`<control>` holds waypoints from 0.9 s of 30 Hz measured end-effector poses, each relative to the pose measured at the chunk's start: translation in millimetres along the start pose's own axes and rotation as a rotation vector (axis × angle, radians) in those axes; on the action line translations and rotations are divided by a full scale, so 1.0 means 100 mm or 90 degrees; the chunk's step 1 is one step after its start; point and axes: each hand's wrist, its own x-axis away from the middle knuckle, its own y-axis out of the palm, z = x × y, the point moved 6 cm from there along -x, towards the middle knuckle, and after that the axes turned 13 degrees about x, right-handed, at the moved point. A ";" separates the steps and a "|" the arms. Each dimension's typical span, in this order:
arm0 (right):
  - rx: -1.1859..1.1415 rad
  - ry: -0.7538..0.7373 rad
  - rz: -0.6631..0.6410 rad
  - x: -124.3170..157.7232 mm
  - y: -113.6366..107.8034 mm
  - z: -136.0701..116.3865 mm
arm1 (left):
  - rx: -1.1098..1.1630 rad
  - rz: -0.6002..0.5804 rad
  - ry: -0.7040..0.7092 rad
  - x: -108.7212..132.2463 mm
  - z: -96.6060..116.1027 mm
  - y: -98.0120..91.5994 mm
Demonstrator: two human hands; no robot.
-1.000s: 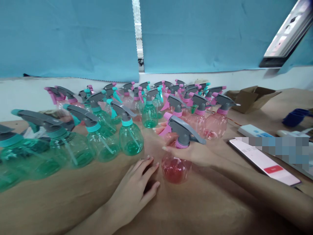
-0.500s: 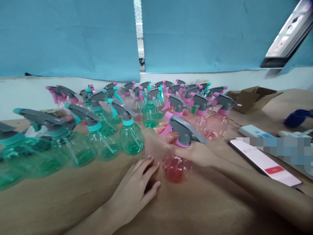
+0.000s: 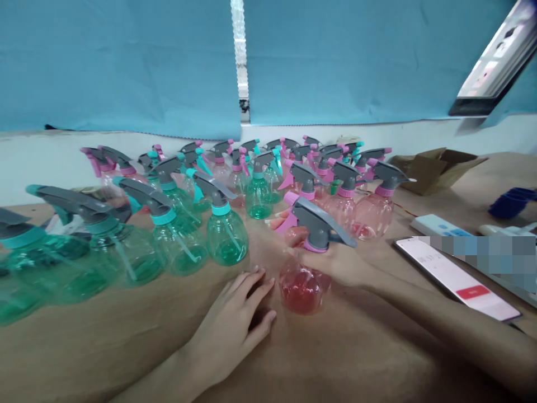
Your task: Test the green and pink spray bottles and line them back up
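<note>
Just right of the frame's centre, the right hand (image 3: 342,266) grasps a pink trigger spray bottle (image 3: 304,294) round its neck and upper body; the bottle stands upright on the table (image 3: 142,350). At lower centre, the left hand (image 3: 230,316) lies palm down on the table, relaxed, fingers slightly spread, near that bottle. A green trigger spray bottle (image 3: 229,243) stands just beyond its fingertips. A smartphone (image 3: 453,277) lies at the right of the frame.
</note>
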 end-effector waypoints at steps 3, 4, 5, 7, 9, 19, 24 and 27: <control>-0.005 -0.005 0.014 0.00 -0.03 -0.03 | -0.001 -0.001 0.000 -0.01 0.00 0.00; -0.017 -0.011 0.023 0.01 -0.04 -0.04 | -0.001 0.001 0.001 -0.01 0.00 0.00; -0.035 -0.022 0.030 0.01 -0.05 -0.06 | -0.001 0.002 0.001 -0.01 0.00 -0.01; -0.070 -0.054 0.036 0.02 -0.07 -0.11 | 0.000 0.003 0.003 -0.01 0.01 -0.01; -0.082 -0.075 0.032 0.04 -0.08 -0.14 | 0.003 -0.001 0.004 -0.01 0.01 0.00; -0.095 -0.075 0.009 0.06 -0.02 -0.09 | -0.010 -0.016 -0.003 0.00 0.01 0.00; -0.093 -0.060 0.031 0.03 0.00 -0.06 | -0.004 -0.014 -0.006 0.00 0.01 0.01; -0.090 -0.073 0.026 0.03 -0.01 -0.10 | 0.000 -0.009 -0.001 0.00 0.01 0.01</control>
